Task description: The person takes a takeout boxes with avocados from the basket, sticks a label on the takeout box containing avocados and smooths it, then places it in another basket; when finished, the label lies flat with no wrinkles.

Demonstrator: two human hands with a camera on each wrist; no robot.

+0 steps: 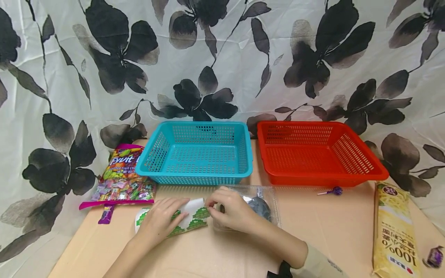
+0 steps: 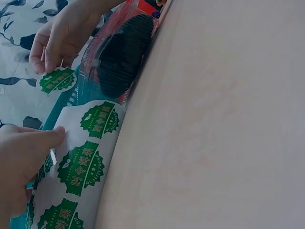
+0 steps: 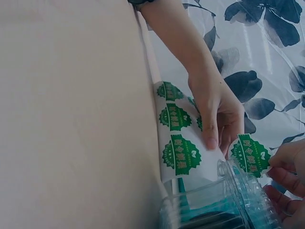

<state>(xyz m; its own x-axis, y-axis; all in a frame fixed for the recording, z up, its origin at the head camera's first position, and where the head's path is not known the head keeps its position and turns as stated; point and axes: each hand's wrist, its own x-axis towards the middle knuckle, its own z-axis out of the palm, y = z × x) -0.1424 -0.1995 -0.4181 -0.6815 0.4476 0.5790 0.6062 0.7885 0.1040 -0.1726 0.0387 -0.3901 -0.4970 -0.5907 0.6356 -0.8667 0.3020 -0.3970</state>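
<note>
My left hand (image 1: 158, 223) holds down a white sheet of green round stickers (image 1: 195, 219), which curves up at its ends. In the left wrist view its thumb lies across the printed face, fingers behind. Beside the sheet's right end, my right hand (image 1: 232, 210) pinches a single green-and-white sticker (image 2: 58, 80) by its edge between thumb and fingertips. That sticker (image 3: 249, 154) is apart from the sheet. Partly under my right hand is a clear plastic box (image 1: 274, 221) with a dark, rounded thing (image 1: 260, 207) inside.
Behind the hands stand a blue basket (image 1: 194, 180) and a red basket (image 1: 320, 180). A fruit candy bag (image 1: 123, 185) and a small purple sweet (image 1: 106, 214) lie left. To the right are a lollipop (image 1: 336, 190), a yellow pasta packet (image 1: 396, 231) and a purple wrapped sweet (image 1: 434, 256).
</note>
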